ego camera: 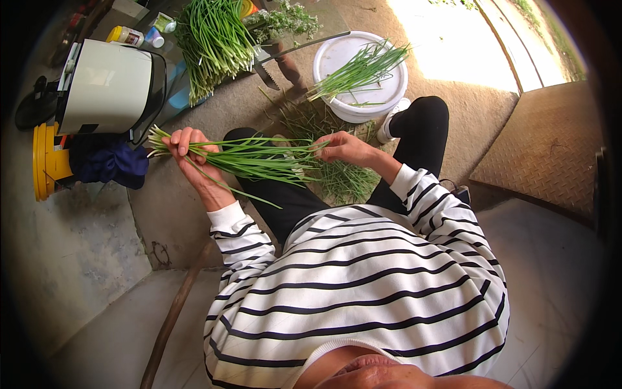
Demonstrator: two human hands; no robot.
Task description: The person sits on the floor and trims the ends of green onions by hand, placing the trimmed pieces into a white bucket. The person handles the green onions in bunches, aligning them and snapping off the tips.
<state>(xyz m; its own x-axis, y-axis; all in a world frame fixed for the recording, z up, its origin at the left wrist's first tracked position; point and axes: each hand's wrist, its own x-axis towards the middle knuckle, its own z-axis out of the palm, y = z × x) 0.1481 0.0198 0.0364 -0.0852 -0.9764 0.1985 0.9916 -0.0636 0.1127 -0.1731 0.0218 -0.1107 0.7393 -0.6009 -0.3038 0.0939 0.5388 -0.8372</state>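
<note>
My left hand [194, 155] is closed around a bunch of garlic chives [262, 156], near their pale cut ends. The green leaves stretch across my lap to the right, and one stray leaf hangs below the rest. At the leaf tips, my right hand [346, 148] pinches a few blades between thumb and fingers. Ahead on the right, a smaller bunch of chives [364, 70] lies on the lid of a white plastic bucket [347, 44]. A large heap of chives [216, 41] rests on a glass-topped table at the upper left. Loose trimmings [347, 182] cover the floor between my legs.
Beside the heap are white flower sprigs [286, 22], a serrated blade [266, 75] and a yellow-lidded jar [125, 36]. A cream-coloured appliance [109, 87] and a yellow bucket [43, 163] with dark blue cloth [112, 163] stand left. A metal tread plate [539, 150] is at right.
</note>
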